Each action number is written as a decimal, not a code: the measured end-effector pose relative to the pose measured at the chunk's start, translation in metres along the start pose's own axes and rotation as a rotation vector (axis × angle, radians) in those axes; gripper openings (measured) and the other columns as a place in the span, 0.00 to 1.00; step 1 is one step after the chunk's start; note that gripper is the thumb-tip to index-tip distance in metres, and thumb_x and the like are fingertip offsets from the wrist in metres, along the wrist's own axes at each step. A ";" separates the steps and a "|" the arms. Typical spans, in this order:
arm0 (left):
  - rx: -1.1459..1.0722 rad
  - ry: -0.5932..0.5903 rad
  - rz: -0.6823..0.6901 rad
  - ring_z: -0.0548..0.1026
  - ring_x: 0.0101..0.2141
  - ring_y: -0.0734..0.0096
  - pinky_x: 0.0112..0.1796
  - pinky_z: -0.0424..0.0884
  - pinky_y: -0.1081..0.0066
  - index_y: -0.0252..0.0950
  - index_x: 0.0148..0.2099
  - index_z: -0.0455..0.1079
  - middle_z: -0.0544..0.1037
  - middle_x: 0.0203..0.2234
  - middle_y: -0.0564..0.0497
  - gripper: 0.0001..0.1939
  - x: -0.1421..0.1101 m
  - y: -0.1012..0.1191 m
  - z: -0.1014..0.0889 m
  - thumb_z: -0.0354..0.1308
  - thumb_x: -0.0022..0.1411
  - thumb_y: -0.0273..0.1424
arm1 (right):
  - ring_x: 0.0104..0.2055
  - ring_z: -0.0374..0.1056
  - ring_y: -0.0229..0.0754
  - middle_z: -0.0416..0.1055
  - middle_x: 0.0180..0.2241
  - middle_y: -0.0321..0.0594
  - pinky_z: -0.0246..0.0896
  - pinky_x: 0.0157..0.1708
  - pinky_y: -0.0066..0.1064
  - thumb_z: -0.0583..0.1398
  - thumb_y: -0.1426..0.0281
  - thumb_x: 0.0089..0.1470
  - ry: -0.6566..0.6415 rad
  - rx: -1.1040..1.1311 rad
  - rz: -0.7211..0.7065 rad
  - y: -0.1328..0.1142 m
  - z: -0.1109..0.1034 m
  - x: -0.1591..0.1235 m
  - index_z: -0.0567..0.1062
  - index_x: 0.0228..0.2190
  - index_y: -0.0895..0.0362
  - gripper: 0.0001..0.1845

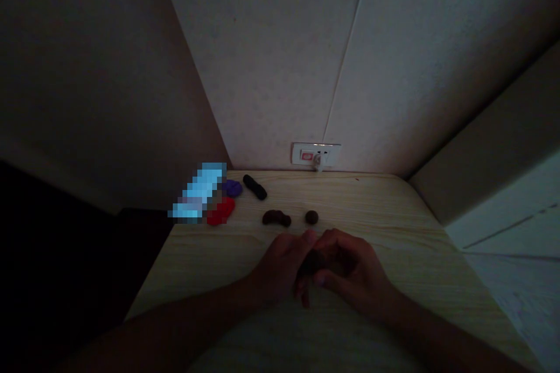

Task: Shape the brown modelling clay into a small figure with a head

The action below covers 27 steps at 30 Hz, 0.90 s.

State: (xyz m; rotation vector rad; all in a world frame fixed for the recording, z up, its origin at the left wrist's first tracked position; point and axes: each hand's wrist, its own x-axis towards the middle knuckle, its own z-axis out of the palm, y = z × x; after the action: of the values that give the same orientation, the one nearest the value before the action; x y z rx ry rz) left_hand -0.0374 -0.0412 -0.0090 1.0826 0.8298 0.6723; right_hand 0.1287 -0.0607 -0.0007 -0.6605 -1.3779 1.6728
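Both hands meet over the near middle of a wooden tabletop. Between them is a dark brown lump of modelling clay, partly covered by fingers. My left hand is curled against its left side. My right hand holds it from the right, with thumb and fingers bent round it. Just beyond the hands lie a small brown clay ball and a bent, lumpy brown clay roll. Farther back is a black clay roll. Dim light hides the finer details of the lump.
At the table's left edge are a red clay piece, a purple clay piece and a bright, pixelated flat object. A wall socket with a plug sits behind the table. A pale cabinet-like panel stands at right.
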 end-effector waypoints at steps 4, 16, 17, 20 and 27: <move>0.022 -0.039 0.013 0.63 0.11 0.77 0.13 0.63 0.75 0.34 0.23 0.71 0.68 0.12 0.53 0.40 -0.002 0.001 0.001 0.48 0.64 0.66 | 0.24 0.79 0.42 0.79 0.23 0.33 0.70 0.22 0.28 0.69 0.60 0.60 0.049 0.001 0.048 -0.001 0.002 0.001 0.72 0.34 0.51 0.13; 0.065 0.000 0.264 0.67 0.17 0.77 0.20 0.69 0.75 0.35 0.41 0.70 0.76 0.22 0.53 0.21 -0.007 -0.009 -0.006 0.58 0.69 0.50 | 0.18 0.70 0.36 0.74 0.21 0.32 0.66 0.20 0.27 0.65 0.54 0.64 0.207 -0.044 0.024 0.003 -0.014 0.008 0.75 0.39 0.55 0.17; 0.094 -0.006 0.272 0.67 0.17 0.77 0.20 0.68 0.75 0.35 0.41 0.71 0.76 0.22 0.53 0.21 -0.007 -0.008 -0.007 0.57 0.69 0.50 | 0.18 0.71 0.36 0.75 0.22 0.32 0.66 0.21 0.27 0.65 0.54 0.64 0.188 -0.036 0.024 0.003 -0.013 0.007 0.75 0.39 0.55 0.17; 0.203 -0.027 0.291 0.68 0.18 0.76 0.21 0.66 0.75 0.35 0.39 0.73 0.79 0.24 0.51 0.20 -0.008 -0.008 -0.010 0.56 0.70 0.47 | 0.18 0.70 0.36 0.75 0.22 0.32 0.66 0.22 0.27 0.67 0.53 0.61 0.161 -0.044 0.057 0.003 -0.013 0.005 0.73 0.37 0.55 0.18; 0.339 -0.028 0.317 0.70 0.22 0.74 0.25 0.66 0.74 0.34 0.32 0.75 0.79 0.25 0.50 0.19 -0.009 -0.006 -0.012 0.55 0.71 0.42 | 0.19 0.70 0.35 0.75 0.21 0.32 0.65 0.23 0.26 0.69 0.51 0.57 0.167 -0.072 0.087 0.005 -0.014 0.004 0.74 0.38 0.55 0.22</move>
State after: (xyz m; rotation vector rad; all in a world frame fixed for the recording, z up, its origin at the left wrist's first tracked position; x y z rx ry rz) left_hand -0.0520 -0.0444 -0.0153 1.5482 0.7711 0.7952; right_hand 0.1368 -0.0498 -0.0084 -0.8927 -1.3106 1.6016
